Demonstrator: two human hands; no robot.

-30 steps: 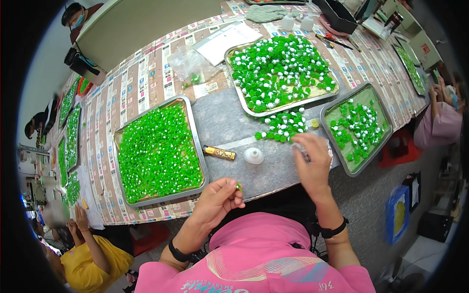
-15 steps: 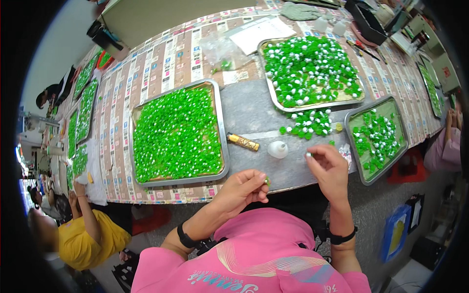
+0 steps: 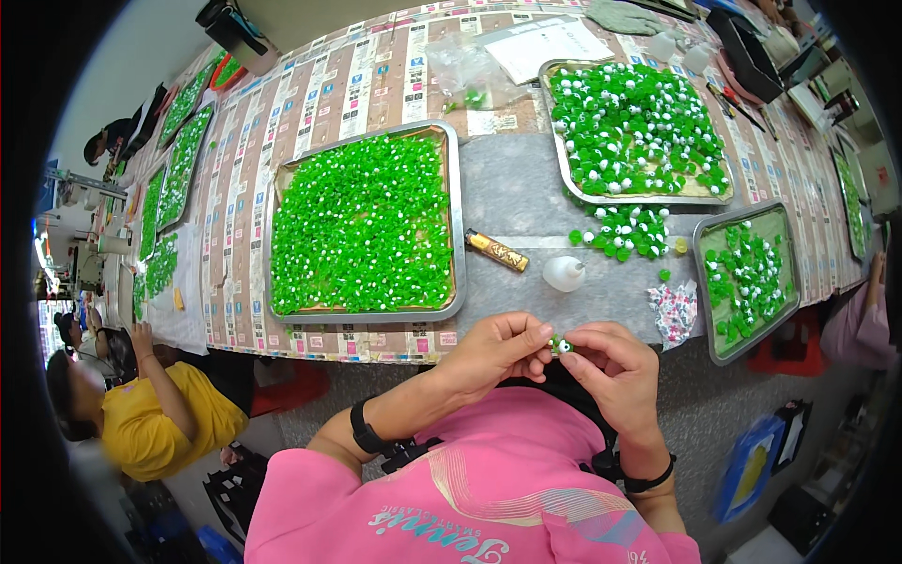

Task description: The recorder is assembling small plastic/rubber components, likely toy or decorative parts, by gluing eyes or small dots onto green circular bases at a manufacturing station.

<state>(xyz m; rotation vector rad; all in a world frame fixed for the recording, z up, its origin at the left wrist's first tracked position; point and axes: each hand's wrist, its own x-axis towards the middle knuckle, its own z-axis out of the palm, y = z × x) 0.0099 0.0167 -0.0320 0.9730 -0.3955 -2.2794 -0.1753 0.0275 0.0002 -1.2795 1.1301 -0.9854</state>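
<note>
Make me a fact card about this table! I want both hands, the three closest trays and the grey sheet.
Left hand: pinching a small green-and-white piece
Right hand: pinching the same piece
Left tray: crowded green bits, white specks
Upper tray: green pieces, white balls
Right tray: fewer green-and-white pieces
Grey sheet: white bottle, gold-patterned stick, loose pile

Small green-and-white piece [image 3: 562, 347] partly covered by fingertips of the left hand [image 3: 498, 352] and right hand [image 3: 614, 368], its finer shape too small to tell, pink T-shirt [image 3: 442, 484] cut off below, yellow-shirted co-worker's head [image 3: 79, 387] blurred
</note>
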